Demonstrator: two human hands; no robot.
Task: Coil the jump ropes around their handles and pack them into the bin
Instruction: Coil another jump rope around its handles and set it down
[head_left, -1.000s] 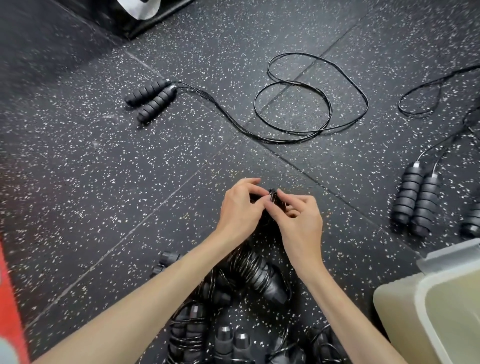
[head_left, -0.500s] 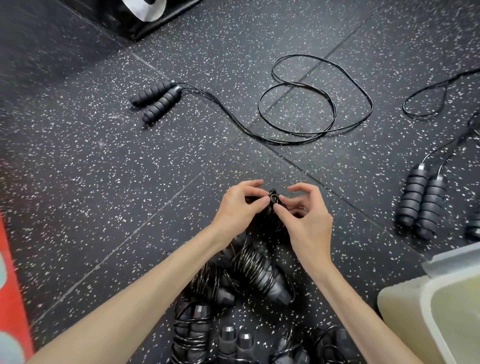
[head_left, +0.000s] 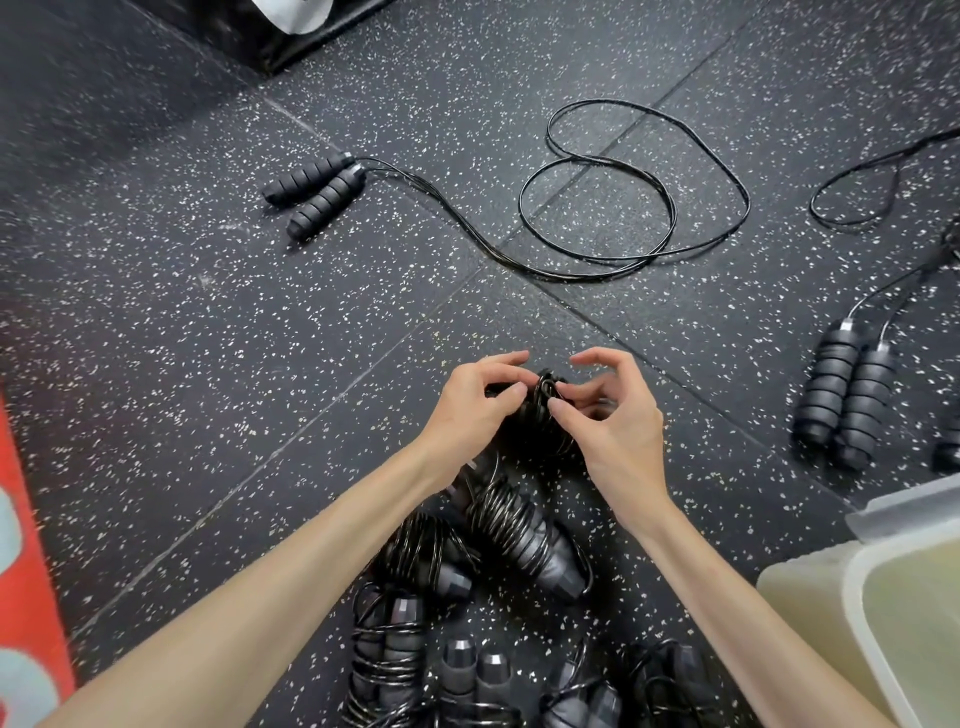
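Observation:
Both my hands meet over a black jump rope wound around its handles (head_left: 543, 415) just above the floor. My left hand (head_left: 475, 400) grips the bundle from the left. My right hand (head_left: 610, 415) pinches the cord at the bundle's top end with thumb and fingers. Several coiled ropes (head_left: 519, 535) lie in a heap below my wrists. An uncoiled rope (head_left: 597, 208) with ribbed handles (head_left: 317, 192) sprawls on the floor ahead. Another pair of handles (head_left: 844, 395) lies at the right. The translucent bin (head_left: 810, 597) stands at the lower right.
The floor (head_left: 208, 338) is black speckled rubber tile. A red mat (head_left: 26, 597) runs along the left edge. A dark object with a white patch (head_left: 291, 21) sits at the top. A loose cord loop (head_left: 862, 192) lies at the far right.
My right index finger has lifted and spread away from the bundle while the thumb stays pinching the cord. The left hand keeps its hold. The view has shifted slightly.

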